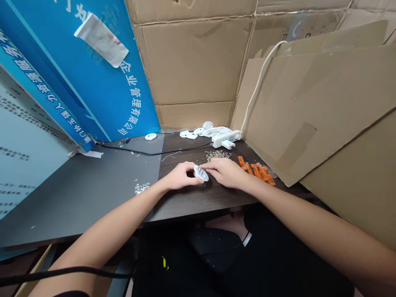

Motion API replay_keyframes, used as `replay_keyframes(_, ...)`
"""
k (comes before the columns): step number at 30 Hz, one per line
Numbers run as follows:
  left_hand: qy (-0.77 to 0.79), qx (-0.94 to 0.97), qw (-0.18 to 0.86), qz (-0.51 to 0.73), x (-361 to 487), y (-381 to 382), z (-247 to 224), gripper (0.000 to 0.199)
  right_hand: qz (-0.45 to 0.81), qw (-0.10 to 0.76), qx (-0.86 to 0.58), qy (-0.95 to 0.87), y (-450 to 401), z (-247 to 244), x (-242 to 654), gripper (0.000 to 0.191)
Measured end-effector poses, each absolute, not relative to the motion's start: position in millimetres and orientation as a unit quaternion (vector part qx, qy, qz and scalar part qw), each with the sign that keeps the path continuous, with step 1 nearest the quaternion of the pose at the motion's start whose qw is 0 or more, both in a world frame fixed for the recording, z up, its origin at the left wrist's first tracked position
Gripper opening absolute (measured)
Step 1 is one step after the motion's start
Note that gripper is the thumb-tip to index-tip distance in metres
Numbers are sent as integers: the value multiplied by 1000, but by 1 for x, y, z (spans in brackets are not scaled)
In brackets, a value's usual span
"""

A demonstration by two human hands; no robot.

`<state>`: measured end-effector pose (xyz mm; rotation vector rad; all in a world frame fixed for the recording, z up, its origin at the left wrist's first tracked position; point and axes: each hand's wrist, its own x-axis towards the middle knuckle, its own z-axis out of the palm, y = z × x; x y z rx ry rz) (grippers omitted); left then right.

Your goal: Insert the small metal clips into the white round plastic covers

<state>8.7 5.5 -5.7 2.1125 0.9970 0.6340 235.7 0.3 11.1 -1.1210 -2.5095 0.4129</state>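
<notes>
The person's left hand (pixel 180 176) pinches a white disc (pixel 201 173) between thumb and fingers, tilted above the dark tabletop (pixel 182 204). The right hand (pixel 227 172) reaches its fingers to the disc's edge; whether they grip anything is unclear. Both bare forearms stretch forward, converging before a pile of small pieces (pixel 218 154).
</notes>
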Motion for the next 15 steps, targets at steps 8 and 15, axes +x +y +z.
replay_keyframes(8,357,821,376,241,7,7,-7,24,154,172,-391,-891,-1,14,235,41)
replay_keyframes(15,348,831,370,227,6,9,-8,22,133,136,-409,-893,-3,17,234,46)
